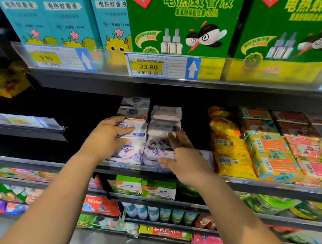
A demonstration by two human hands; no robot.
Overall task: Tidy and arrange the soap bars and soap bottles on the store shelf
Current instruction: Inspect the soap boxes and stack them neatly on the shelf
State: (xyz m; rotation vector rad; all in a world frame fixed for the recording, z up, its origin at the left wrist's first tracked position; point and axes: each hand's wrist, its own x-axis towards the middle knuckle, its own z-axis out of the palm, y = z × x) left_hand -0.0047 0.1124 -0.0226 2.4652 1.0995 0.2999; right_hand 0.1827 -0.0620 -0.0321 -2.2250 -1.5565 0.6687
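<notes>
Through the head view, I am reaching both arms into the middle shelf (271, 189), where the soap bars are standing in two short rows near its front edge. My left hand (109, 137) is gripping the white soap boxes (131, 149) at the front of the left row, thumb lying across the face and the other fingers wrapping round the left side. My right hand (183, 159) is lying against the floral soap packs (158, 147) just beside them, its fingers (176, 137) spread and fairly straight, pressing rather than pinching. More of both kinds are sitting stacked toward the back of the shelf. The boxes are looking light and stiff, so I am judging their flat sides safe to squeeze. The floral packs seem wrapped in softer, glossier film, likely to slip or crumple, so I am favouring their broad faces and a slide along the shelf. The yellow packs (231, 152) on the right are standing close, leaving little room.
</notes>
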